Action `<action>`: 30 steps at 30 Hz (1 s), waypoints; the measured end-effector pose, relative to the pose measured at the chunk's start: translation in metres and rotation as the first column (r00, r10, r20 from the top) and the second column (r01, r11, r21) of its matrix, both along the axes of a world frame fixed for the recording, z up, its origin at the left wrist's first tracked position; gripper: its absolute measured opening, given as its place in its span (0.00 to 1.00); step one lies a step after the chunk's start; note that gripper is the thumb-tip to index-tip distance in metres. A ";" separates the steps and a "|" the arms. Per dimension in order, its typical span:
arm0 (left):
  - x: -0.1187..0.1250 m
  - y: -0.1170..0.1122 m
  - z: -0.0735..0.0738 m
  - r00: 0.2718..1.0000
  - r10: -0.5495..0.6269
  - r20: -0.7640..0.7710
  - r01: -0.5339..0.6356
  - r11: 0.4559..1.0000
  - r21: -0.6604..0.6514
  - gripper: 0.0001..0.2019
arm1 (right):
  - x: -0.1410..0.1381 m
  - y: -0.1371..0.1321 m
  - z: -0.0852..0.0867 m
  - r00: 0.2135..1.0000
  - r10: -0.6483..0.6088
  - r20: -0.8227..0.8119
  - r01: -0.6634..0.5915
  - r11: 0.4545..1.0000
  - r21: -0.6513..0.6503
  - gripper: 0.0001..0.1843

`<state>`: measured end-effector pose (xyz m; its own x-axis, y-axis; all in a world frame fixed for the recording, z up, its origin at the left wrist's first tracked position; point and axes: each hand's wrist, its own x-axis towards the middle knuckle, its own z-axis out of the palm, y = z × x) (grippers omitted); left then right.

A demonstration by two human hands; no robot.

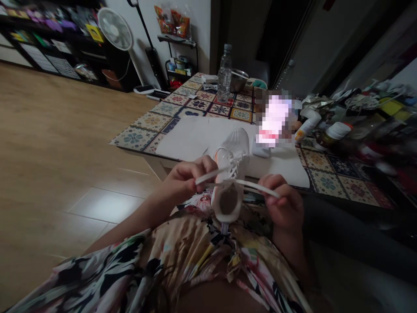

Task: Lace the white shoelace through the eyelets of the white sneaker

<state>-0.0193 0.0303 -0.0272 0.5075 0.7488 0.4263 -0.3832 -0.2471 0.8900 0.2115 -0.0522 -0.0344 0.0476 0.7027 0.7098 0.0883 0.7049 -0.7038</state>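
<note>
In front of the lap (182,237), the white shoe (236,141) points toe-first toward the counter (145,134), left hand (192,174) and right hand (286,202) each pinching white lace (256,186), best drawn evenly so both sides match.

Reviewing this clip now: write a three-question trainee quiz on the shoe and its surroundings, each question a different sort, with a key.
1. True or false: the left hand and the right hand each hold a strand of white lace.
2. Which end of the white shoe points toward the floral clothing? A) toe B) heel C) neither
3. Fill in: the tall clear bottle stands on the patterned ____.

Key: 1. True; 2. B; 3. tabletop.
</note>
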 end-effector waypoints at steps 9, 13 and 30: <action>-0.015 -0.005 0.011 0.964 -0.186 -0.192 0.223 0.955 0.196 0.23 | 0.003 -0.006 0.004 0.857 -0.271 -0.439 0.284 0.958 -0.038 0.10; 0.006 -0.022 0.024 0.917 -0.222 -0.331 0.245 0.969 0.029 0.11 | -0.008 -0.010 -0.007 0.931 -0.355 0.084 0.349 0.934 0.081 0.02; 0.022 -0.032 0.016 0.930 -0.156 -0.332 0.245 0.937 0.247 0.15 | -0.022 -0.017 -0.012 0.923 -0.236 0.305 0.221 0.972 0.081 0.05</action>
<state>0.0031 -0.0013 -0.0113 0.7723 0.4901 0.4042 -0.1741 -0.4486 0.8766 0.1893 -0.0694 -0.0460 -0.0242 0.6664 0.7452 0.4594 0.6694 -0.5837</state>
